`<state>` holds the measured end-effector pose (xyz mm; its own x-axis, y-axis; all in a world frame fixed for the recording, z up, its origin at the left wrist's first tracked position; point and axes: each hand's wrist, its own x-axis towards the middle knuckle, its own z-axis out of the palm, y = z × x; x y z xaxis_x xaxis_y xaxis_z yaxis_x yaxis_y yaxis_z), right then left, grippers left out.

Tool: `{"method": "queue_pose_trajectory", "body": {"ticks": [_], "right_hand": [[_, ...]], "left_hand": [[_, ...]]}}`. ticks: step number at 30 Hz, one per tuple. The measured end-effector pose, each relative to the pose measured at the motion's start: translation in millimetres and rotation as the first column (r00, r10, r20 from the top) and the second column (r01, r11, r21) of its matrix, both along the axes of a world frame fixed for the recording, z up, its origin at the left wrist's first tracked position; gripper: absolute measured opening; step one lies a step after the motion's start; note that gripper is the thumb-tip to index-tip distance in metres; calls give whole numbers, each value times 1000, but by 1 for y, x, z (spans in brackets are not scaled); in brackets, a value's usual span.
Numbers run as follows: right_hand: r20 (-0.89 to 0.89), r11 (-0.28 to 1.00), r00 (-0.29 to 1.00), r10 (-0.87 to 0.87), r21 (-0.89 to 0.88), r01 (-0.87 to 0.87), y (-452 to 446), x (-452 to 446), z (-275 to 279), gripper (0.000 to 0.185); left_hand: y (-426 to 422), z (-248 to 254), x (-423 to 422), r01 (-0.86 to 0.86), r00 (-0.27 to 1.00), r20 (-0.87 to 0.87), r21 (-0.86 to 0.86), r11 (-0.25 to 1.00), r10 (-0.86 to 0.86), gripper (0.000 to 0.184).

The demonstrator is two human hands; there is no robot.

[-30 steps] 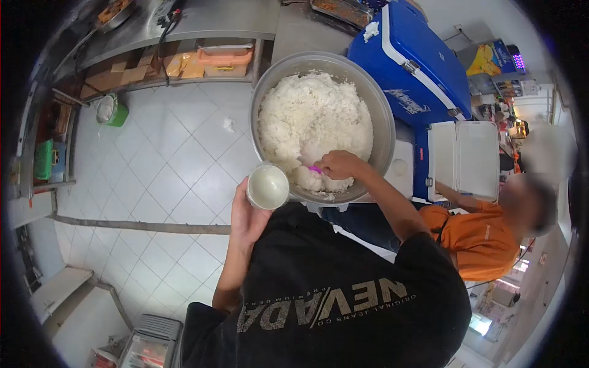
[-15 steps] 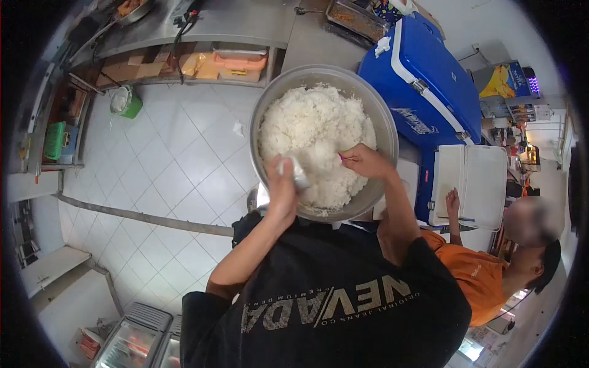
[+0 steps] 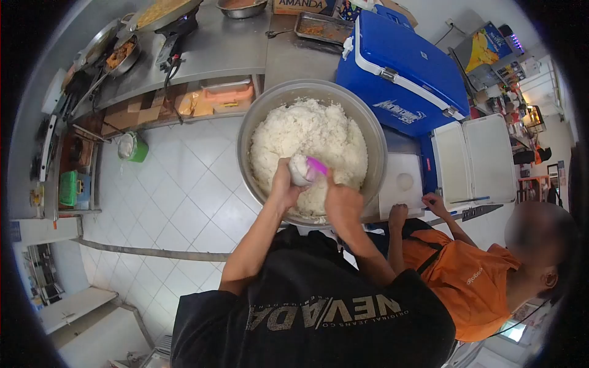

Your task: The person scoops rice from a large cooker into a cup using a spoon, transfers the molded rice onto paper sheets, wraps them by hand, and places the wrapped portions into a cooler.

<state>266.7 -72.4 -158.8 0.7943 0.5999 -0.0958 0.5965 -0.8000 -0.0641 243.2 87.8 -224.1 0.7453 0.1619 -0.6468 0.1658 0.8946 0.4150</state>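
A large metal pot (image 3: 375, 141) stands in front of me, heaped with cooked white rice (image 3: 313, 126). Over the near part of the heap, my left hand (image 3: 284, 187) is wrapped around a small silvery cup (image 3: 300, 170) with rice at its mouth. My right hand (image 3: 343, 205) grips a pink-purple rice paddle (image 3: 317, 165). Its blade rests against the cup's opening, while the handle is mostly hidden by my fingers.
To the right sit a blue cooler (image 3: 399, 73) and an open white-lined box (image 3: 481, 159). A co-worker in an orange shirt (image 3: 460, 276) stands close on my right, hands near a white board (image 3: 402, 175). A steel counter (image 3: 227, 52) with pans runs along the back left.
The paddle has come up from the rice to the cup's mouth. My right hand has moved left and nearer to me. The co-worker's second hand has come into view.
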Motion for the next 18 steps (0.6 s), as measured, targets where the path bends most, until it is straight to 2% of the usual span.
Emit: {"method": "queue_pose_trajectory", "body": {"ticks": [3,4,6,9,10,13,14,15,16,18], "right_hand": [[-131,969,960,-247,-18,247,-23,19,35,32],[-238,950,952,-194,194,243,-31,24,36,31],[-393,771,919,-17,581,263,-41,32,32,31],[-493,817,861,123,543,194,-26,27,-4,31],[-478,854,869,128,499,149,-17,21,-15,32],[-438,779,853,285,625,60,-39,27,-14,34],[-669,679,712,213,625,384,-50,30,-12,34],[-845,538,499,193,516,666,-61,36,-7,35],[-943,376,245,227,317,871,-65,41,-4,35],[-952,342,167,257,251,906,-57,39,-25,35]], "left_hand": [[0,8,-7,19,993,120,-53,998,-13,49],[-2,7,-7,14,990,140,-13,1000,-12,49],[-4,6,-6,-3,983,183,66,998,-9,50],[-18,6,-8,0,985,166,238,971,-41,50],[-19,5,-12,18,987,151,224,975,-53,50],[-10,6,-16,34,985,162,183,982,-64,49],[-8,6,-18,18,981,187,162,987,-49,49],[-8,7,-20,-1,977,213,139,990,-29,48],[-7,9,-18,-13,969,249,112,994,-15,47],[-10,12,-19,-30,951,309,52,998,13,45]]}}
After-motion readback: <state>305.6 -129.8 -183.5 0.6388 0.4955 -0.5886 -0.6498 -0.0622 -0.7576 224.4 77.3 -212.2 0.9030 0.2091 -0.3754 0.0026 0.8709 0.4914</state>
